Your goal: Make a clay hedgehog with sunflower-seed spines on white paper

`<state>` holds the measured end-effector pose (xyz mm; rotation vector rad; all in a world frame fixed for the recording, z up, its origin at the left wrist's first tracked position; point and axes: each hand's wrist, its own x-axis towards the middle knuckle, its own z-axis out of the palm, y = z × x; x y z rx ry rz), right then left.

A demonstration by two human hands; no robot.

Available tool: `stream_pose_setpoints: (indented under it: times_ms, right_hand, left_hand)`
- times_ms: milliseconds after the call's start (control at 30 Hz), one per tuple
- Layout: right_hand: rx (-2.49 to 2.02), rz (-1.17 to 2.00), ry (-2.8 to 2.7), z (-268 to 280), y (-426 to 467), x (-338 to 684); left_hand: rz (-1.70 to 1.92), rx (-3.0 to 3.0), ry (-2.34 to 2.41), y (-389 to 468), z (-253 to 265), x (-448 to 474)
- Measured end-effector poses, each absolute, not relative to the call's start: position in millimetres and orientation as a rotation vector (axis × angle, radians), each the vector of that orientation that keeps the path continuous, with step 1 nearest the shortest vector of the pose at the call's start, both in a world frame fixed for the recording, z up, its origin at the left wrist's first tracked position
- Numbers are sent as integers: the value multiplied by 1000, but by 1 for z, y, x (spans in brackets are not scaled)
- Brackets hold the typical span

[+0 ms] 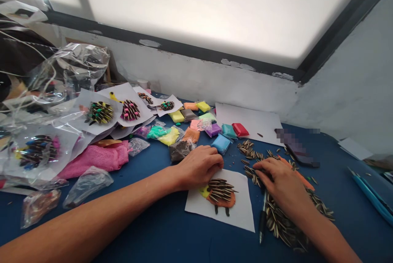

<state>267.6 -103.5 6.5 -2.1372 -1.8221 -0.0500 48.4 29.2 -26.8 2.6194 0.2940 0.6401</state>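
A small white sheet [239, 218] lies before me. On it is a hedgehog figure [221, 193] with an orange clay body, a yellow face, dark legs and spines of sunflower seeds. My left hand [204, 164] rests at the sheet's upper left edge, fingers curled together; whatever they hold is hidden. To the right, my right hand [281, 179] reaches over loose sunflower seeds [281, 222], its thumb and index finger pinched at a seed near the pile's left side. Beneath that hand a black pen [262, 224] lies between the sheet and the seeds.
Several colourful clay packets [221, 143] lie behind my left hand. A larger white sheet [250, 121] is by the wall. Finished seed figures on paper [130, 110], a pink cloth [101, 157] and clear plastic bags [89, 185] occupy the left. A blue pencil case [373, 197] sits far right.
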Motion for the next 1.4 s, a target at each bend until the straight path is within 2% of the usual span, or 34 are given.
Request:
stream_pose_setpoints:
  times_ms: [433, 700, 1100, 1300, 1400]
  right_hand:
    - [-2088, -120, -1833, 24, -115, 259]
    - [-2100, -284, -1946, 11, -102, 259]
    - [-2045, -275, -2034, 3, -94, 257]
    - [-2022, -248, -1992, 24, -109, 250]
    - [-2014, -110, -2008, 36, -118, 242]
  left_hand:
    - [625, 2630, 288, 30, -27, 48]
    - [640, 2635, 289, 30, -28, 48]
    - [648, 2623, 286, 28, -26, 48]
    - [613, 2643, 308, 28, -24, 47]
    - [596, 2642, 324, 27, -22, 47]
